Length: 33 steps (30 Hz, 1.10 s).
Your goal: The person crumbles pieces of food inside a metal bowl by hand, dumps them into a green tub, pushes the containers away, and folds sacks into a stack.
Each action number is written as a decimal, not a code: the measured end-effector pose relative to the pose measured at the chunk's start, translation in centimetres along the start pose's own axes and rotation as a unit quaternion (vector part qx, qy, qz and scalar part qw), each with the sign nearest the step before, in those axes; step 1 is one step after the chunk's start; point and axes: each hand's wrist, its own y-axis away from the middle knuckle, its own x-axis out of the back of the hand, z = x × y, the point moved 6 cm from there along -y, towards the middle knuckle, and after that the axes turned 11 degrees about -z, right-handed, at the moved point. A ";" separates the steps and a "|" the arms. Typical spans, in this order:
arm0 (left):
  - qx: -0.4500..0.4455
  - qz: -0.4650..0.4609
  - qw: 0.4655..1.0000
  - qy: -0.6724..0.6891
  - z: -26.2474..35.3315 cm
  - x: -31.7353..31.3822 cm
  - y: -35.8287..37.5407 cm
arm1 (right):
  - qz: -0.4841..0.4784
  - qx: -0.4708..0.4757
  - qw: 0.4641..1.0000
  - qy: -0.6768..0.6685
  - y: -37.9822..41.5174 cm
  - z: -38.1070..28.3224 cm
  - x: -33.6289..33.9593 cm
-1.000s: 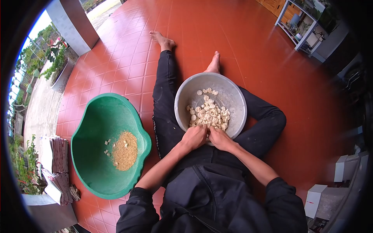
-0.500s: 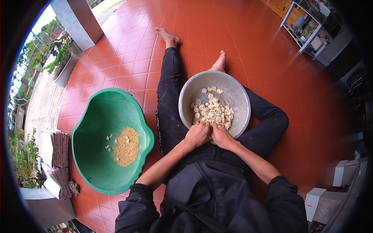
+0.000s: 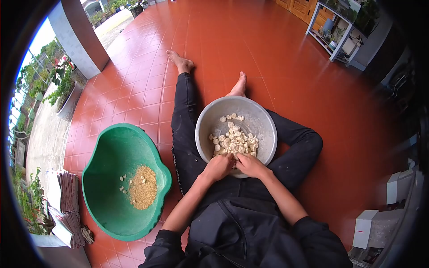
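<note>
A grey metal basin rests across my lap, with many pale, lumpy, roundish pieces heaped in it, mostly toward the near side. My left hand and my right hand meet over the basin's near rim. Both have curled, closed fingers, with their tips down among the pale pieces. What they pinch is hidden by the fingers. On the floor to my left stands a wide green plastic tub. A mound of tan, grain-like crumbs lies in it, with a few pale bits beside and on top.
Glossy red tiles make up the floor. Stacked folded papers or sacks lie left of the tub. A pillar and potted plants stand at the left; a white-framed stand is at the far right. White boxes sit at lower right.
The camera view has tilted, so basin, tub and legs appear lower and slightly left. My hands stay together at the basin's near side, their fingers shifted slightly.
</note>
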 end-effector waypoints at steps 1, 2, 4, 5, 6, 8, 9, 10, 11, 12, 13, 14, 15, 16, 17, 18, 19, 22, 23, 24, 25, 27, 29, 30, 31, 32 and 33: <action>-0.009 0.022 1.000 0.017 -0.1 0.3 0.0 | -0.001 0.000 1.000 -0.005 0.0 0.0 0.0; -0.010 0.023 1.000 0.016 -0.1 0.4 0.0 | -0.001 0.000 1.000 -0.009 -0.1 -0.1 0.0; -0.015 0.046 0.995 0.090 -0.5 0.7 0.0 | 0.004 0.001 1.000 -0.013 -0.1 -0.2 0.1; -0.020 0.046 0.995 0.088 -0.5 0.8 0.0 | 0.009 0.000 1.000 -0.018 -0.1 -0.2 0.2; -0.028 0.044 0.992 0.117 -0.5 0.9 0.0 | 0.009 0.005 1.000 -0.023 0.0 -0.4 0.4; -0.031 0.048 0.985 0.163 -0.4 1.2 0.0 | 0.027 0.037 0.997 -0.056 0.3 -0.9 0.7; -0.038 0.046 0.985 0.162 0.0 1.6 0.1 | 0.027 0.046 0.995 -0.084 0.3 -1.0 0.9; -0.014 0.060 0.980 0.191 -0.1 2.1 0.2 | 0.033 0.044 0.995 -0.082 0.3 -1.0 1.2; 0.011 0.074 0.973 0.219 -0.2 2.7 0.4 | 0.033 0.060 0.989 -0.132 0.3 -1.1 1.4; 0.021 0.085 0.961 0.261 -0.4 3.0 0.5 | 0.033 0.078 0.980 -0.182 0.2 -1.1 1.5; 0.028 0.090 0.956 0.279 -0.8 3.0 0.6 | 0.037 0.077 0.980 -0.181 0.1 -1.0 1.6; 0.020 0.086 0.947 0.310 -0.8 3.0 0.5 | 0.059 0.071 0.974 -0.208 -0.1 -0.7 1.7; 0.013 0.082 0.937 0.340 -0.7 2.9 0.5 | 0.081 0.066 0.966 -0.235 -0.1 -0.6 1.9; 0.011 0.081 0.937 0.339 -0.8 2.9 0.5 | 0.091 0.062 0.967 -0.232 0.0 -0.6 2.0; 0.008 0.069 0.932 0.356 -1.0 2.7 0.5 | 0.093 0.063 0.966 -0.231 0.0 -0.6 2.1; 0.004 0.057 0.926 0.372 -1.1 2.5 0.4 | 0.083 0.077 0.972 -0.208 0.0 -0.8 2.0; 0.003 0.057 0.927 0.372 -1.1 2.4 0.3 | 0.073 0.090 0.976 -0.184 0.0 -1.1 1.9; 0.013 0.047 0.912 0.407 -1.2 2.1 0.3 | 0.082 0.107 0.982 -0.135 -0.2 -0.9 1.7; 0.022 0.050 0.924 0.378 -1.1 2.1 0.4 | 0.082 0.111 0.983 -0.119 -0.2 -1.0 1.7; 0.031 0.052 0.935 0.349 -1.0 2.3 0.5 | 0.081 0.112 0.983 -0.120 -0.1 -1.2 1.7; 0.033 0.054 0.935 0.348 -0.8 2.5 0.6 | 0.088 0.115 0.981 -0.131 0.1 -1.4 1.9; 0.035 0.036 0.981 0.186 -0.2 2.8 0.6 | 0.092 0.120 0.978 -0.143 0.1 -1.6 2.0; 0.016 0.067 0.973 0.219 -0.2 2.6 0.7 | 0.097 0.109 0.978 -0.150 0.1 -1.3 2.1; 0.011 0.062 0.978 0.196 0.0 2.7 0.6 | 0.093 0.112 0.978 -0.152 0.1 -1.3 2.0; 0.007 0.057 0.983 0.174 0.1 2.8 0.6 | 0.098 0.111 0.977 -0.154 0.1 -1.2 2.0; 0.007 0.039 0.985 0.166 0.2 2.7 0.6 | 0.103 0.110 0.976 -0.156 0.1 -1.2 2.0; -0.001 0.031 0.986 0.166 0.1 2.4 0.5 | 0.109 0.109 0.975 -0.159 0.1 -1.3 2.1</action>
